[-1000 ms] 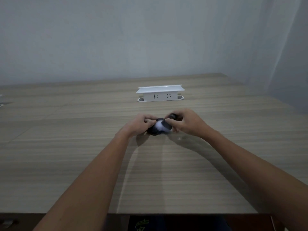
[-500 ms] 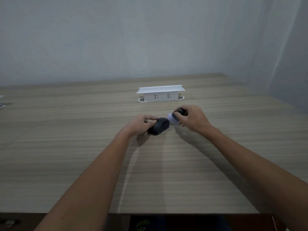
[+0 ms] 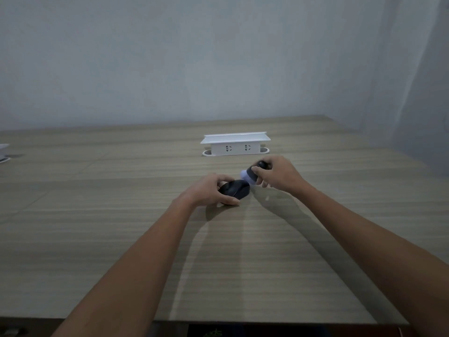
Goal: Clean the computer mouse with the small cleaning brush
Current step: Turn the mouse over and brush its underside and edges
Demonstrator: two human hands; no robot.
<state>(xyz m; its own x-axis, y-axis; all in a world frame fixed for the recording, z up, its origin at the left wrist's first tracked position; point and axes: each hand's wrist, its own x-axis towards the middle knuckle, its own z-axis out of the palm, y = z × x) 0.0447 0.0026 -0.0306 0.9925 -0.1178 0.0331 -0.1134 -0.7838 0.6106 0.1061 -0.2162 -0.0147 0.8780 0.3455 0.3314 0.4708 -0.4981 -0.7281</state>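
Left hand [image 3: 206, 189] grips one mouse [image 3: 235, 189], right hand [image 3: 278, 175] grips one brush [image 3: 250, 175]

A white power strip box [image 3: 235, 144] stands on the wooden table [image 3: 121, 239], showing 2 sockets on its near face and a flat lid overhanging on top. Far to the left of the box, a white object [image 3: 3, 153] sits at the table's edge, mostly cut off. Behind the box rises a plain grey wall [image 3: 194, 57].

We see the left hand [image 3: 206, 189] gripping the black mouse [image 3: 235, 189] on the wooden table [image 3: 121, 227]. The right hand [image 3: 279, 175] holds the brush [image 3: 250, 175] just beside the mouse's far end, before a white socket box [image 3: 235, 144].
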